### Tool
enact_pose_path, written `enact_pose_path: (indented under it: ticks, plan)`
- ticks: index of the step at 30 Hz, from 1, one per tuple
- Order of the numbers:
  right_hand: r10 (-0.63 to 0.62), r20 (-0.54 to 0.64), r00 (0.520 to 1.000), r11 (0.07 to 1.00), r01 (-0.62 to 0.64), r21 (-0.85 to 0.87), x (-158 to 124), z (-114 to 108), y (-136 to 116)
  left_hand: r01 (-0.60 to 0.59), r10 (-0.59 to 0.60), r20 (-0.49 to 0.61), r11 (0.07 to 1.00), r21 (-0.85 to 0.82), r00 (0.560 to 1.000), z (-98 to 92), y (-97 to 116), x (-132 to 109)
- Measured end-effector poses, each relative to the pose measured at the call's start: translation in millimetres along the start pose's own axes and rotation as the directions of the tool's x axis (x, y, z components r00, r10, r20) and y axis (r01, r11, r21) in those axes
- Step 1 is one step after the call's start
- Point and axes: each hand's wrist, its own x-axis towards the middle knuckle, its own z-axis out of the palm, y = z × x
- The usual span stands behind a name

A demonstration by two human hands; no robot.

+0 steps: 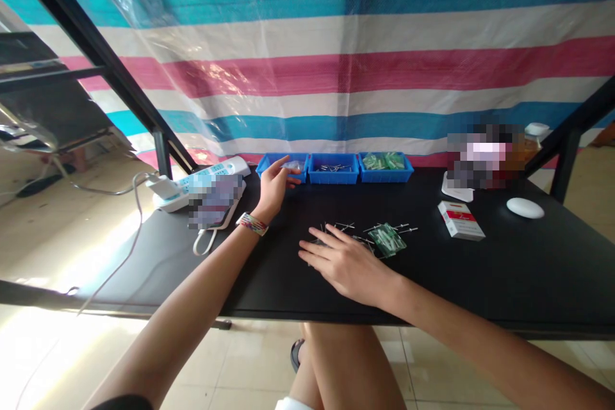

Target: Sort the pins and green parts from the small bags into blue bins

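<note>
My left hand point(275, 187), with a woven band on the wrist, reaches to the leftmost of three blue bins point(282, 166) at the back of the black table point(480, 269); its fingers are loosely spread at the bin's rim, near small clear parts inside. My right hand point(342, 262) lies flat with fingers stretched out on the table, touching a scatter of thin metal pins point(384, 228). A small pile of green translucent parts point(388, 240) lies just right of its fingertips.
The middle blue bin point(333, 168) holds metal pins, the right one point(385, 166) green parts. A white power strip point(192, 184) with cable lies at the back left, a red-and-white box point(460, 220) and white puck point(525, 207) at the right. Black frame posts flank the table.
</note>
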Motion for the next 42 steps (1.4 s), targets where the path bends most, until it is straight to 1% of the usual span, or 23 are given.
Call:
enact_pose_path:
  ticks: [3, 7, 10, 12, 14, 16, 17, 19, 21, 24, 27, 31, 34, 37, 40, 42]
  plan:
    - [0.009, -0.002, 1.000, 1.000, -0.009, 0.019, -4.6, -1.4, 18.2, 0.000, -0.001, 0.014, 1.000, 0.003, 1.000, 1.6, 1.5, -1.5]
    - [0.014, -0.033, 0.999, 0.999, -0.013, 0.032, -8.4, -2.9, 40.2, -0.003, 0.003, 0.018, 1.000, 0.003, 1.000, 2.5, 1.9, -2.0]
    - [0.000, -0.050, 0.999, 1.000, 0.000, 0.009, -10.8, -10.5, 47.4, -0.015, 0.014, 0.029, 1.000, 0.011, 0.999, 2.9, 1.2, -1.9]
    - [0.011, -0.103, 0.995, 1.000, -0.010, 0.016, -15.5, -20.5, 46.1, -0.029, 0.028, 0.032, 0.999, 0.025, 0.999, 3.5, 0.9, -2.3]
    - [0.084, -0.195, 0.977, 0.996, -0.079, 0.034, -25.4, -32.8, 41.6, -0.052, 0.050, 0.036, 0.998, 0.044, 0.998, 4.6, 1.2, -3.3]
    - [0.216, -0.283, 0.934, 0.976, -0.212, 0.044, -41.1, -44.1, 37.0, -0.083, 0.080, 0.057, 0.995, 0.062, 0.995, 6.4, 2.4, -5.2]
    - [0.282, -0.321, 0.904, 0.958, -0.285, 0.038, -50.8, -48.4, 35.5, -0.102, 0.097, 0.072, 0.992, 0.068, 0.993, 7.4, 3.2, -6.4]
    - [0.367, -0.324, 0.872, 0.924, -0.381, 0.022, -71.3, -53.2, 35.1, -0.136, 0.128, 0.107, 0.988, 0.076, 0.986, 9.8, 4.8, -9.5]
    - [0.402, -0.296, 0.866, 0.909, -0.416, 0.017, -89.9, -53.2, 37.6, -0.166, 0.153, 0.141, 0.983, 0.081, 0.978, 12.3, 5.9, -12.6]
    - [0.409, -0.249, 0.878, 0.907, -0.420, 0.008, -107.4, -48.2, 43.2, -0.197, 0.179, 0.190, 0.977, 0.082, 0.965, 15.4, 6.7, -16.5]
    - [0.389, -0.247, 0.888, 0.914, -0.406, -0.020, -112.0, -44.1, 45.9, -0.207, 0.185, 0.219, 0.975, 0.084, 0.958, 16.5, 6.5, -18.2]
    - [0.316, -0.286, 0.905, 0.930, -0.355, -0.095, -110.3, -44.6, 43.8, -0.203, 0.182, 0.218, 0.976, 0.083, 0.959, 15.5, 3.9, -16.9]
    - [0.264, -0.355, 0.897, 0.937, -0.326, -0.125, -110.0, -46.2, 43.1, -0.199, 0.176, 0.217, 0.976, 0.088, 0.960, 15.1, 0.2, -14.9]
    - [0.260, -0.453, 0.853, 0.935, -0.340, -0.103, -107.7, -47.6, 47.6, -0.199, 0.174, 0.228, 0.976, 0.093, 0.958, 16.0, -2.0, -14.7]
    - [0.330, -0.548, 0.769, 0.921, -0.390, 0.008, -97.3, -50.2, 58.5, -0.207, 0.176, 0.253, 0.973, 0.102, 0.951, 17.1, 0.0, -17.4]
    - [0.408, -0.576, 0.708, 0.900, -0.419, 0.122, -83.6, -52.0, 69.5, -0.217, 0.178, 0.294, 0.970, 0.107, 0.939, 17.5, 3.4, -20.6]
